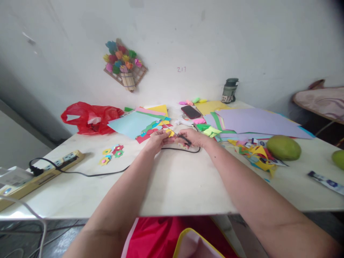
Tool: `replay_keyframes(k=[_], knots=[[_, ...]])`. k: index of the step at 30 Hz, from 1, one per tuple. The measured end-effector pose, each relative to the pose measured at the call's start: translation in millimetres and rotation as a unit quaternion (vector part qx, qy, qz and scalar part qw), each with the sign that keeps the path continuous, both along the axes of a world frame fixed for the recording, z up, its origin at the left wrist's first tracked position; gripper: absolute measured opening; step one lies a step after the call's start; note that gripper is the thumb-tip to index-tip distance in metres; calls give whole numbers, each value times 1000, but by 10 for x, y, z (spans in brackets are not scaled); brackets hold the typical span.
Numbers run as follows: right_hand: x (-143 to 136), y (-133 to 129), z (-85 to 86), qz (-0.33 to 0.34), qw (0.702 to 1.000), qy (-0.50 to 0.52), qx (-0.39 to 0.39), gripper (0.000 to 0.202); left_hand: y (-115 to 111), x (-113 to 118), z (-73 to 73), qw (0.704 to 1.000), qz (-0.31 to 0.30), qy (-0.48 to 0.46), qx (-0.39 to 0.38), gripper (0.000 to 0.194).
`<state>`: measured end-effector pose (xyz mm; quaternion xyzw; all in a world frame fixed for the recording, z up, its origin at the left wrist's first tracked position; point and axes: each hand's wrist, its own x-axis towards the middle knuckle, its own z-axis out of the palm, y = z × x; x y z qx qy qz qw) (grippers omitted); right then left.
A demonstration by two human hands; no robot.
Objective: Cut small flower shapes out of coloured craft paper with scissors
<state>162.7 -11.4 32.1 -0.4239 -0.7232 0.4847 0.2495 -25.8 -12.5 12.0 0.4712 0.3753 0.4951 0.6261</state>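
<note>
Pinching yellow paper (170, 133), the left hand (160, 139) sits beside the right hand (191, 137), which grips scissors (185, 139), apparently so blades meet paper. Paper flowers (118, 154) lie on the bench (177, 186) left of both hands, presumably clear of offcuts (259, 154) at right.

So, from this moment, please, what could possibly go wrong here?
1. The scissors in the right hand work close to the left hand, which holds yellow paper; a slip might nick a finger.
2. A black cable runs from the power strip to beside the hands; a forearm could snag it.
3. The loose paper flowers lie near the left forearm, so a sweep might scatter them.
</note>
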Motion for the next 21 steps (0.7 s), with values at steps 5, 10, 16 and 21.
replay_keyframes(k=[5,10,16,21], knots=[[5,-28,47,-46,999,-7,13,26,7,-14,3,999,19,22,26,23],[25,-29,68,-66,998,8,13,26,1,-12,16,999,10,26,41,27],[41,-28,72,-59,998,29,5,24,-12,-19,42,999,-1,17,35,27],[56,1,24,-28,999,27,7,23,-34,-26,63,999,-23,31,18,24]])
